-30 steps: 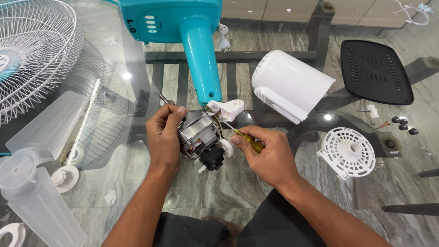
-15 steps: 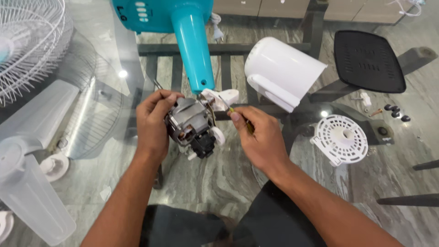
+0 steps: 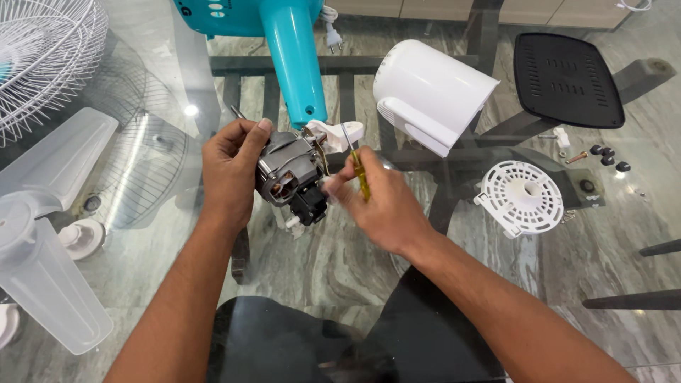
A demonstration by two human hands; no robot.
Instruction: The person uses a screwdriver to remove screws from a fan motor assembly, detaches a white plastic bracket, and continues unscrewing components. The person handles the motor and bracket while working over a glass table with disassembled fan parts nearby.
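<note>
The left hand (image 3: 230,170) covered the near side of the motor (image 3: 287,170), and the right hand (image 3: 379,202) hid most of the screwdriver (image 3: 357,167), so where its tip met the motor could not be told. Above the grip, the teal stand (image 3: 284,42) ran off the top edge, and far left of it the grille (image 3: 42,64) and the clear blade (image 3: 42,241) were cut by the left edge. Well right of the grip, the small dark parts (image 3: 606,156) beside the black cover (image 3: 567,78) were too small to tell apart.

On the glass table (image 3: 298,269): white motor cover (image 3: 433,96), black vented plate (image 3: 567,79), round white grille disc (image 3: 523,195), wire guard (image 3: 46,60), translucent blade (image 3: 42,234); small dark pieces (image 3: 608,157), possibly screws.
</note>
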